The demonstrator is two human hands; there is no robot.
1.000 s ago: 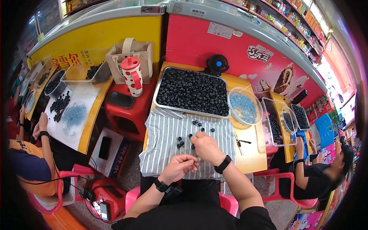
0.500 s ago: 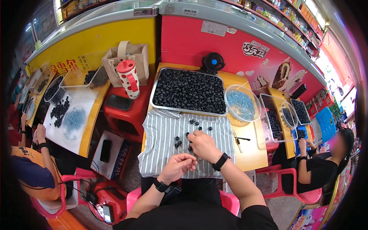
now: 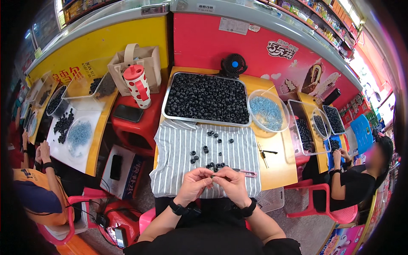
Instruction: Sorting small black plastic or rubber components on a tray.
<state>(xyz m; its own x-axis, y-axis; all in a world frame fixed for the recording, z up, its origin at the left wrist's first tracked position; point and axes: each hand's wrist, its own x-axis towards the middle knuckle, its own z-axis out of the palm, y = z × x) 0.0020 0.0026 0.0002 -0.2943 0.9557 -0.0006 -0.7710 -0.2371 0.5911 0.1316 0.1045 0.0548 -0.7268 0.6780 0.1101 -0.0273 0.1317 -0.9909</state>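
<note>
My left hand (image 3: 195, 183) and my right hand (image 3: 230, 182) meet fingertip to fingertip over the near part of a grey-and-white striped cloth (image 3: 174, 153). Both are closed in a pinch on a small dark piece (image 3: 212, 176), mostly covered by the fingers. Just beyond them lies a row of small black round pieces (image 3: 216, 165), some with a hole showing. More black pieces (image 3: 194, 159) are scattered farther up the cloth. A slim pink-handled tool (image 3: 247, 173) lies beside my right hand; its other end is hidden.
A metal tray (image 3: 187, 118) full of black pieces stands beyond the cloth. Right of it is a clear bowl (image 3: 285, 121) of light-blue bits. A thin tool with a black part (image 3: 268, 151) lies on the table. A black fan (image 3: 233, 66) stands behind. People work at tables on both sides.
My right hand has drawn back from the scattered pieces to meet my left hand, and both now pinch together. The row of pieces and the pink-handled tool have come into sight.
</note>
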